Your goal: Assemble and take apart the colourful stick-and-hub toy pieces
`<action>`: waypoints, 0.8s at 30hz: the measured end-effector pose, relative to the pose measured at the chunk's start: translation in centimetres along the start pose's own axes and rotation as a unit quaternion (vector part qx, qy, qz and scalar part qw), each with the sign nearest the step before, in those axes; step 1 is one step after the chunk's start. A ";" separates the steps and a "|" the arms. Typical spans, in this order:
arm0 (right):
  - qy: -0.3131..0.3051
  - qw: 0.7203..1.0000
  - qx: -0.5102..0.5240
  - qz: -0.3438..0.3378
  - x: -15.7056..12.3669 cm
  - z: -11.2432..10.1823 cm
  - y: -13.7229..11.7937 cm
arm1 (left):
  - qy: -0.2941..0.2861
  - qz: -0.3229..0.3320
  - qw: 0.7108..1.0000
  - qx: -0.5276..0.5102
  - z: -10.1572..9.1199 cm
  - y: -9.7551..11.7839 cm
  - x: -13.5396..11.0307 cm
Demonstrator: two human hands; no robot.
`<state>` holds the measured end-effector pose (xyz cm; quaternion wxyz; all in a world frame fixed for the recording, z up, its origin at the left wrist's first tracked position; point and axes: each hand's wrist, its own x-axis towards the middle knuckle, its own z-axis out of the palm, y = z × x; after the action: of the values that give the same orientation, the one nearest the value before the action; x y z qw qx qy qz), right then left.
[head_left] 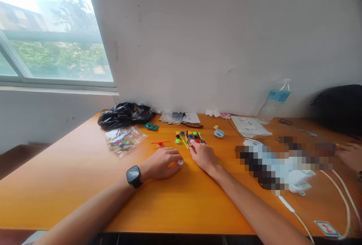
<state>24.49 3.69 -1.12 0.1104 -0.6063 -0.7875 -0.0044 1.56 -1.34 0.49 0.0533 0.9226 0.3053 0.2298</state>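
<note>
My left hand (162,163), with a dark smartwatch (134,175) at its wrist, rests low over the table. Thumb and fingertips pinch a small whitish, see-through round piece (180,162), perhaps a little pot or cap. My right hand (203,155) reaches into a group of small coloured round pots (178,141) with thin plastic sticks (184,140) lying across them. Its fingers are drawn together there; what they grip, if anything, is too small to make out. Left of the group lies a red round piece (160,144) with a red stick across it.
A clear bag of coloured pieces (123,142) and a black plastic bag (126,115) lie at the left back. Behind the pots is a small round tub (218,133). A water bottle (271,103), white cables (301,218) and another person's hand (349,156) are at right.
</note>
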 end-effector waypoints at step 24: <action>-0.017 0.996 0.004 -0.093 -1.1 -1.2 -0.3 | -0.005 -0.024 0.997 -0.068 -0.8 0.6 0.0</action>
<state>24.61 2.42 -0.14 0.0983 -0.5303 -0.8421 -0.0007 1.49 -1.82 1.36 0.1227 0.9105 0.3107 0.2438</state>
